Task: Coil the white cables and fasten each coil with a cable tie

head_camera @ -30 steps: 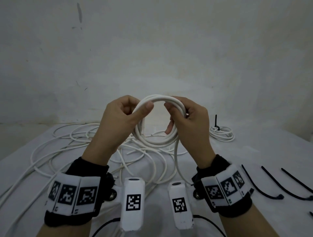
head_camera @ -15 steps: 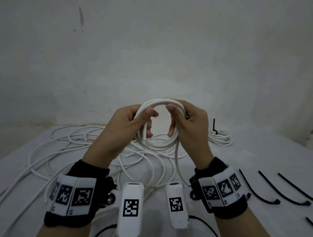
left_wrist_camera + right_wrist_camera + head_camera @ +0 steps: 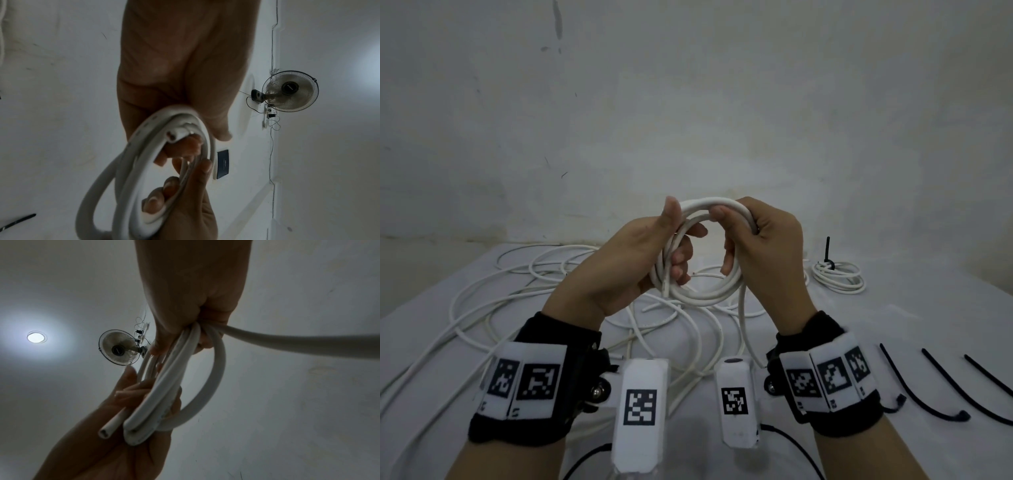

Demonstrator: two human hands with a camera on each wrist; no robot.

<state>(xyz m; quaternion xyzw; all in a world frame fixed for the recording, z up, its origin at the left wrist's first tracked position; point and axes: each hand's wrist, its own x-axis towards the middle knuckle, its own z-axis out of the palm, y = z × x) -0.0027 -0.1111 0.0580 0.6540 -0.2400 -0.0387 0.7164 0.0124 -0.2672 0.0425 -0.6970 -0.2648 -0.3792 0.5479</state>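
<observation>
I hold a white cable coil (image 3: pixel 705 295) upright above the table between both hands. My left hand (image 3: pixel 654 260) grips its left side, fingers curled through the loop and thumb pointing up along the top. My right hand (image 3: pixel 753 240) grips the right side, thumb pressed on the top strands. A free tail (image 3: pixel 743 329) hangs from the coil down to the table. The left wrist view shows the coil (image 3: pixel 141 164) with a cut cable end (image 3: pixel 171 135) beside my fingers. In the right wrist view, the coil (image 3: pixel 174 386) runs from my right hand (image 3: pixel 195 293) to the left hand (image 3: pixel 115 434).
Loose white cables (image 3: pixel 517 291) sprawl over the white table (image 3: pixel 893 325) at left and centre. A finished coil (image 3: pixel 839 278) bound with a black tie lies at the back right. Several black cable ties (image 3: pixel 941 387) lie at the right front. A wall stands close behind.
My left hand has turned palm toward me; its thumb has lifted from across the coil to point upward. Both hands and the coil have shifted slightly, still gripping.
</observation>
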